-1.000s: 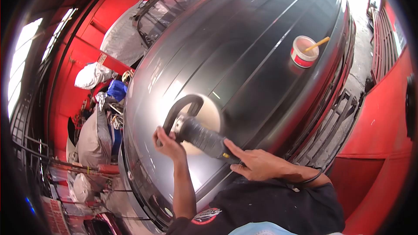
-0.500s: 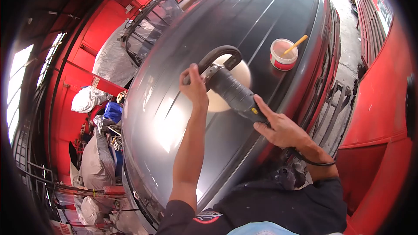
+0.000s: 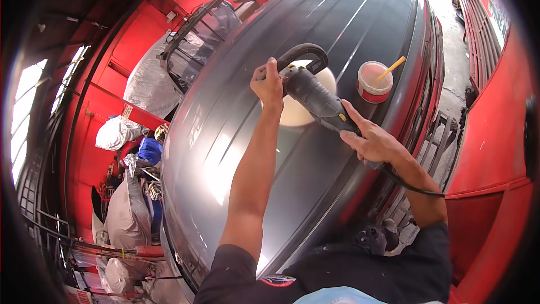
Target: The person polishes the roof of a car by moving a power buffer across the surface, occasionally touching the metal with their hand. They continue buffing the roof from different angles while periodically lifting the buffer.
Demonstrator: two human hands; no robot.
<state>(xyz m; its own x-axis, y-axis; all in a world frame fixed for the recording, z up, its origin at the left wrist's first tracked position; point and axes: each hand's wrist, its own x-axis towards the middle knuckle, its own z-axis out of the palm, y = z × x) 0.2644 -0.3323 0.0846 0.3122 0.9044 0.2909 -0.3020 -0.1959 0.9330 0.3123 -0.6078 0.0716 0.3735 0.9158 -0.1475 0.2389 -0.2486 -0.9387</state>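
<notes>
A dark power polisher [image 3: 311, 93] rests with its round cream pad [image 3: 298, 111] against the grey car roof [image 3: 264, 163]. My left hand [image 3: 269, 83] is closed around one end of its black loop handle [image 3: 306, 52]. Around the rear of the polisher's body my right hand [image 3: 374, 141] is wrapped, near a small yellow switch. The power cord [image 3: 408, 183] runs from the tool's back end along my right forearm. To the right of the pad, a white tub [image 3: 374, 83] with a red label stands on the roof, a yellow stick [image 3: 391, 69] leaning out of it.
Left of the car are a covered shape in silver sheeting [image 3: 151, 81], a black rack [image 3: 197, 39], and bundled bags [image 3: 118, 132]. A red wall [image 3: 495, 129] and a metal railing [image 3: 475, 39] line the right side. Roof ribs run lengthwise.
Both hands and the polisher have shifted slightly forward and to the right across the roof. The view has also moved a little; the grip of each hand stays the same.
</notes>
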